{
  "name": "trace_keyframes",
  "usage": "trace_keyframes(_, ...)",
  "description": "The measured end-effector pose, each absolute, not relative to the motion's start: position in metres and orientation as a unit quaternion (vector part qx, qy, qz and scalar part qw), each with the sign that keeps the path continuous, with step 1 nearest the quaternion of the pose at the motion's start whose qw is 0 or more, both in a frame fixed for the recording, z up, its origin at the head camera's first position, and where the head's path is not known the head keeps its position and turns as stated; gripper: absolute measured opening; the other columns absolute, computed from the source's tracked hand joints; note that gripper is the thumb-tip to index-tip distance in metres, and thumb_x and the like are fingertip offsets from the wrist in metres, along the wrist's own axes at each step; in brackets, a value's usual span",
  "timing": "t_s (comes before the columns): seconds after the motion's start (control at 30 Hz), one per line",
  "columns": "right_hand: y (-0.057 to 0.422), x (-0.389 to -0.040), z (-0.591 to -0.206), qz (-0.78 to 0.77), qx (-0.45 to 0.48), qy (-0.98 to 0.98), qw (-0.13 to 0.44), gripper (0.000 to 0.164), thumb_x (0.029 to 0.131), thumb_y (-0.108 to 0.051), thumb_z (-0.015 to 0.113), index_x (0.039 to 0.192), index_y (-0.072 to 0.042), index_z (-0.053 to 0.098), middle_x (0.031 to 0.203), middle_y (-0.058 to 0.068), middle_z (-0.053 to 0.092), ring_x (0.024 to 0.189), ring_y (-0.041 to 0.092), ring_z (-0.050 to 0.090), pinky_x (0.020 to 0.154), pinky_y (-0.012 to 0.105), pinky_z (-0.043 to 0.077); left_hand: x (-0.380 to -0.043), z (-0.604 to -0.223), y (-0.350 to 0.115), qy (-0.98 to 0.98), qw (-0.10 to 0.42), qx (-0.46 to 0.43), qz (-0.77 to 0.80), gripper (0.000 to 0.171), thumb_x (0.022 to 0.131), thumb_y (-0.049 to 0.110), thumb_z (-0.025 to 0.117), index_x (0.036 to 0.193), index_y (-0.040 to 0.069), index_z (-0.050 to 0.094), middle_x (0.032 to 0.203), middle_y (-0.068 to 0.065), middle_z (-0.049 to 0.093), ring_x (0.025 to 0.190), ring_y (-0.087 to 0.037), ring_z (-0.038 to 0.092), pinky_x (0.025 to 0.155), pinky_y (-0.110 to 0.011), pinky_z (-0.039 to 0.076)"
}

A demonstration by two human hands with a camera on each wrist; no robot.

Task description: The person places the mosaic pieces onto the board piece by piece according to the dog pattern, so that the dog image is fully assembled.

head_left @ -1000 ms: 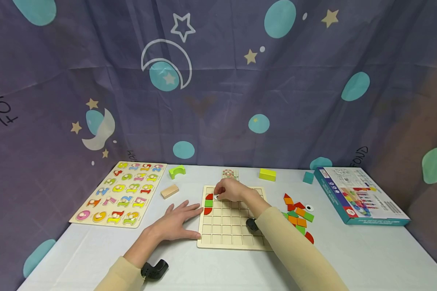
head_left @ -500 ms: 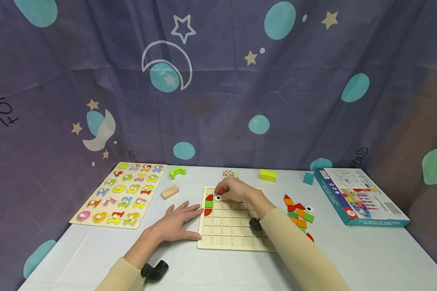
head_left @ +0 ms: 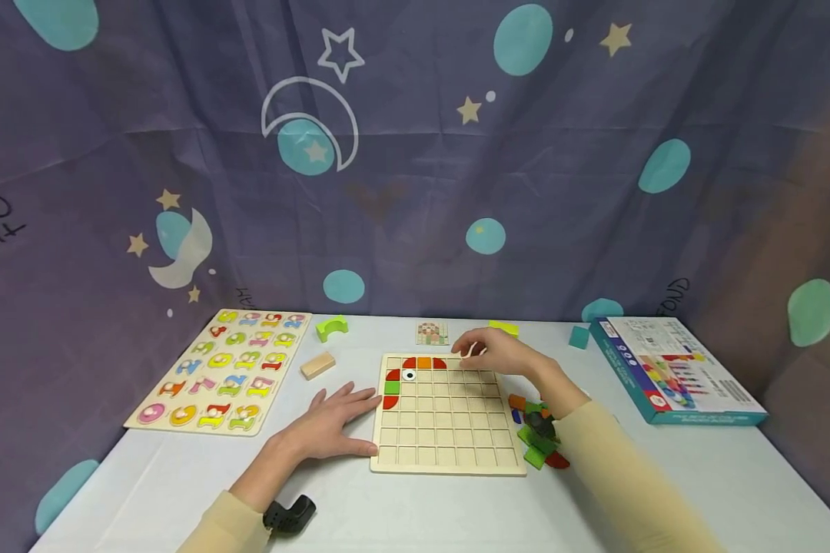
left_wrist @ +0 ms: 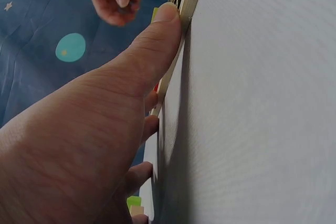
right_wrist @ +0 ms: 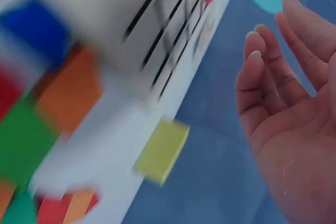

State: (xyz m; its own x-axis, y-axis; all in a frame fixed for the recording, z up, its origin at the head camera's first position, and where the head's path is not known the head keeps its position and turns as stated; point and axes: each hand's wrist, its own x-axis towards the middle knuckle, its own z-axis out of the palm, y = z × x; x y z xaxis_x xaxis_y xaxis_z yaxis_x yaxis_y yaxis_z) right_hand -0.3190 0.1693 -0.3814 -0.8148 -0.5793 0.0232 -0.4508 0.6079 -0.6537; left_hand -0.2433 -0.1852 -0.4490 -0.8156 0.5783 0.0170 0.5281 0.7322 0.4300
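Observation:
My left hand (head_left: 335,424) lies with spread fingers beside the wooden grid board (head_left: 449,461), its thumb touching the board's left edge. Above the board's top edge, right of centre, is my right hand (head_left: 501,353). Its fingers are loosely bent and apart in the right wrist view, and no piece shows between them. In the board's upper left corner lie an eye tile (head_left: 409,375), a green square tile (head_left: 391,388), an orange square tile (head_left: 424,362) and several red rounded tiles (head_left: 390,402). Right of the board is a pile of coloured tiles (head_left: 536,445), partly covered by my right wrist.
A small pattern card (head_left: 432,333) lies behind the board. Number puzzle (head_left: 214,372) at left, boxed game (head_left: 678,376) at right. Loose blocks stand around: a green arch (head_left: 332,328), a plain wooden block (head_left: 317,365), a yellow block (head_left: 503,329) and a teal block (head_left: 579,337).
My right hand has left the eye tile and moved right along the board's top edge, uncovering red and orange tiles in the top row. My left hand stays at the board's edge.

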Motion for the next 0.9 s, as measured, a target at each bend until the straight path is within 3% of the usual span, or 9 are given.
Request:
trace_keyframes(0.23, 0.212, -0.306, -0.390, -0.340, -0.245, 0.902, 0.101, 0.028, 0.095, -0.012, 0.072, 0.121, -0.001, 0.069, 0.109, 0.010, 0.067, 0.095, 0.024, 0.061, 0.088, 0.040, 0.053, -0.243, -0.450, -0.188, 0.929, 0.060, 0.294, 0.215, 0.089, 0.080, 0.069, 0.072, 0.151, 0.020, 0.051, 0.158, -0.003, 0.040, 0.149, -0.039, 0.021, 0.111, -0.074, 0.009)
trace_keyframes(0.47, 0.247, -0.295, -0.395, -0.343, -0.211, 0.910, 0.100, 0.028, 0.095, -0.014, 0.072, 0.120, -0.002, 0.070, 0.108, 0.008, 0.067, 0.092, 0.025, 0.059, 0.078, 0.034, 0.054, -0.242, -0.448, -0.188, 0.927, 0.063, 0.297, 0.221, 0.089, 0.081, 0.067, 0.072, 0.151, 0.018, 0.050, 0.158, -0.004, 0.040, 0.149, -0.041, 0.020, 0.111, -0.074, 0.007)
trace_keyframes(0.9, 0.285, -0.277, -0.400, -0.354, -0.172, 0.911, 0.121, 0.024, 0.095, -0.011, 0.072, 0.116, -0.001, 0.070, 0.102, 0.005, 0.066, 0.089, 0.024, 0.057, 0.074, 0.028, 0.054, -0.243, -0.447, -0.184, 0.924, 0.065, 0.301, 0.226, 0.088, 0.082, 0.066, 0.073, 0.151, 0.018, 0.050, 0.158, -0.005, 0.040, 0.149, -0.041, 0.020, 0.110, -0.074, 0.007)
